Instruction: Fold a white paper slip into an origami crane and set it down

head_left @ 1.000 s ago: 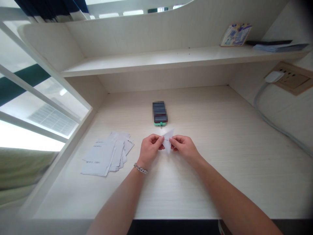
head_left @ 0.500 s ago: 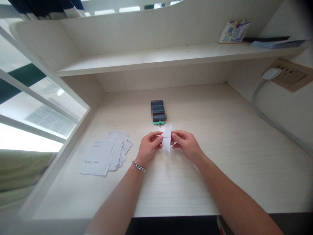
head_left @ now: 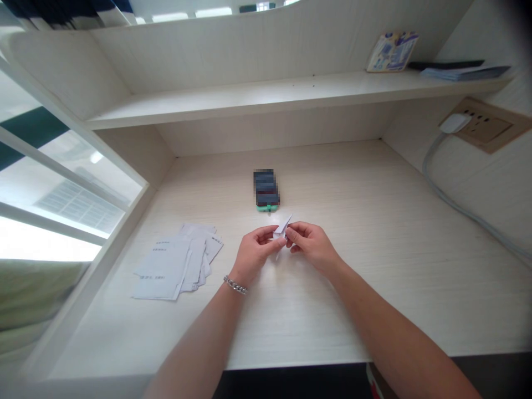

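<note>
Pinching folded paper (head_left: 283, 225) between both hands

The left hand (head_left: 254, 256) and right hand (head_left: 311, 246) each grasp the paper between thumb and fingers, holding it above the desk (head_left: 394, 249), apparently for fold control. A phone (head_left: 266, 189) lies just ahead; loose sheets (head_left: 178, 263) lie left, beside the work area.

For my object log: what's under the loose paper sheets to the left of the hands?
The loose paper sheets overlap on the pale wood-grain desk, which shows around their edges. Whatever lies directly beneath them is covered and cannot be seen.
</note>
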{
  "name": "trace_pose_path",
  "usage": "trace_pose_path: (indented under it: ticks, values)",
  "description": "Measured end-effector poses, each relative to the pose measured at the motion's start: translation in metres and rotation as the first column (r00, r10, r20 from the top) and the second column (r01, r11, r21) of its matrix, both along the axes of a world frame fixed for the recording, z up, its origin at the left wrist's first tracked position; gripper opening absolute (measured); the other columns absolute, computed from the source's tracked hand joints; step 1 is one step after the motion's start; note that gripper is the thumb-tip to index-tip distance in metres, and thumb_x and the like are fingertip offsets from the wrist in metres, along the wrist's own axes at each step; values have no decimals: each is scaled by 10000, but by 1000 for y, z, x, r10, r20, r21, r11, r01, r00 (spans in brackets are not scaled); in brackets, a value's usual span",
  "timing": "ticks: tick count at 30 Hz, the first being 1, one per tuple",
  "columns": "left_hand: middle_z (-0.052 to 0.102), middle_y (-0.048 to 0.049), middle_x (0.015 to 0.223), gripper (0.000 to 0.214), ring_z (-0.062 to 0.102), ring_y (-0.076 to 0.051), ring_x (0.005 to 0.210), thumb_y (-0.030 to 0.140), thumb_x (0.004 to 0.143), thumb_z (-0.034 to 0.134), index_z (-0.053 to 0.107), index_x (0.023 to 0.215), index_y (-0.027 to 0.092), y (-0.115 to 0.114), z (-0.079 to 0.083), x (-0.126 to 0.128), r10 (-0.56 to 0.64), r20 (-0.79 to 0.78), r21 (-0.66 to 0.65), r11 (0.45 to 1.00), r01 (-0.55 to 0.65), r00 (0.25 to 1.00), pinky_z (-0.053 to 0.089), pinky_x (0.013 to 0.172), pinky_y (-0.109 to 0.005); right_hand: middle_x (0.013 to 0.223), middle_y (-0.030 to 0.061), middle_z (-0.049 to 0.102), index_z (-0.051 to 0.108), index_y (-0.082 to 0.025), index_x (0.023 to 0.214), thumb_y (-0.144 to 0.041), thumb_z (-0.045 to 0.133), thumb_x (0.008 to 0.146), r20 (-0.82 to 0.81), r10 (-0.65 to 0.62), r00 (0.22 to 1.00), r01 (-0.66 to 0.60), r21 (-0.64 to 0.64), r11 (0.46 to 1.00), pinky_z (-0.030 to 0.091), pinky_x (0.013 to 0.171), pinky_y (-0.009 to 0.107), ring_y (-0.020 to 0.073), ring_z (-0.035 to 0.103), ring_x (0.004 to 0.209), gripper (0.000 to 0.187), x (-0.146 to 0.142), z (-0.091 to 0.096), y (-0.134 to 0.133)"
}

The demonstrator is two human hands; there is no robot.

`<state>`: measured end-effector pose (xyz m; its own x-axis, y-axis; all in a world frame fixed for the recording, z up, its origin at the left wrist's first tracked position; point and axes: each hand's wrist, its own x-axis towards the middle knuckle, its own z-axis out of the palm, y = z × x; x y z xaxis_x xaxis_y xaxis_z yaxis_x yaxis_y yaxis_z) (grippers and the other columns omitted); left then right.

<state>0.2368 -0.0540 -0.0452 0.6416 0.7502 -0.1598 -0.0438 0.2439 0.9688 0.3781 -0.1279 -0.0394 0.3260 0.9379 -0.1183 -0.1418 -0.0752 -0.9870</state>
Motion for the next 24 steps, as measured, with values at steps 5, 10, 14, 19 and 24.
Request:
trace_pose_path:
  ticks: [5,10,14,19,24]
  values:
    - [666,-108,949,522,600,-175,823,271,607,764,624,1089,131,-2,2,0,-6,-37,23,1000,7,999,465,710,-276,706,23,614,638,-161,812,-473,631,712,16,-10,1000,10,-20,1000,458,515,237,114,545,588,328,1,-3,0]
    - [667,-127,983,533,613,-212,888,255,595,769,622,1092,131,-2,2,0,-2,-16,-10,1000,2,1000,479,758,-316,688,22,611,644,-160,839,-478,639,699,26,1,1000,-1,-18,1000,461,510,232,121,553,595,347,1,-2,0]
    - [659,-140,1023,517,617,-217,907,254,628,747,608,1109,127,-1,1,0,-29,-3,5,1000,29,1000,476,798,-342,680,15,612,647,-162,834,-465,643,700,40,2,999,-1,-21,1000,458,516,229,118,558,598,331,1,-1,0]
    - [645,-148,1068,503,619,-219,915,240,638,741,608,1110,128,-2,2,0,-29,30,-14,999,29,999,470,817,-351,683,11,615,647,-165,827,-443,644,707,44,2,999,-1,-12,1000,454,519,228,115,558,599,303,2,-1,0]
    - [634,-149,1098,496,619,-216,917,249,655,727,601,1120,130,-2,3,2,-21,51,-14,1000,22,998,476,803,-337,692,22,617,646,-164,836,-440,621,720,68,-14,998,14,-4,1000,459,516,239,128,563,606,299,1,-2,0]
